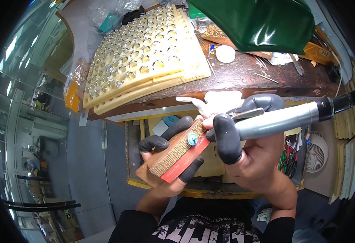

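left hand point(167, 156): grip pinching abrasive block point(180, 153)
right hand point(248, 152): grip clamped on rotary handpiece point(282, 118)
blue wheel point(192, 139): on block, 9 o'clock of right grip

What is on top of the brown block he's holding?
On the block lies a rough tan strip, with a red strip along its edge. A small blue wheel on the silver rotary tool presses on it. The left hand covers the block's underside, so that cannot be seen.
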Available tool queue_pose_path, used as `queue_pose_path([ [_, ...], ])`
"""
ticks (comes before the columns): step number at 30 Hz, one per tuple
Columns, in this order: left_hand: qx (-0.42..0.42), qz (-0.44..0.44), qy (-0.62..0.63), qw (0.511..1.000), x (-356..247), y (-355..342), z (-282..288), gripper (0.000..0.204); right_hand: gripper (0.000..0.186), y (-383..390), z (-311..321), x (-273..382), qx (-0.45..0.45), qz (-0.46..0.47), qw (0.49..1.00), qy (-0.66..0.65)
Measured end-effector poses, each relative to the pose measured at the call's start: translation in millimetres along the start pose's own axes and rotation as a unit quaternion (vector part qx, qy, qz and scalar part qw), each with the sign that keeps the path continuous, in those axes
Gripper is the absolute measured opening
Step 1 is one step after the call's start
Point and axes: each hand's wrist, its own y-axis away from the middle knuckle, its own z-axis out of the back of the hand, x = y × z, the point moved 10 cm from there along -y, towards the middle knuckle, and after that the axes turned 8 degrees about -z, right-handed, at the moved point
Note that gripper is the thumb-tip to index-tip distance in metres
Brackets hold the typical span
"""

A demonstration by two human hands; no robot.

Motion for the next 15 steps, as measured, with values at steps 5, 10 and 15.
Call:
queue_pose_path([
  [5, -0.045, -0.046, 0.118, 0.991, -2, 0, 0, 0.058, 0.012, -1, 2, 5, -0.013, 0.015, 1.0, 0.004],
  [10, -0.04, -0.049, 0.13, 0.989, -2, -1, -1, 0.057, 0.013, 0, -2, -5, 0.011, -0.027, 0.999, -0.013],
  [15, -0.045, -0.04, 0.136, 0.989, -2, 2, 0, 0.057, 0.013, -2, -2, 2, 0.024, 0.01, 0.999, 0.031],
])
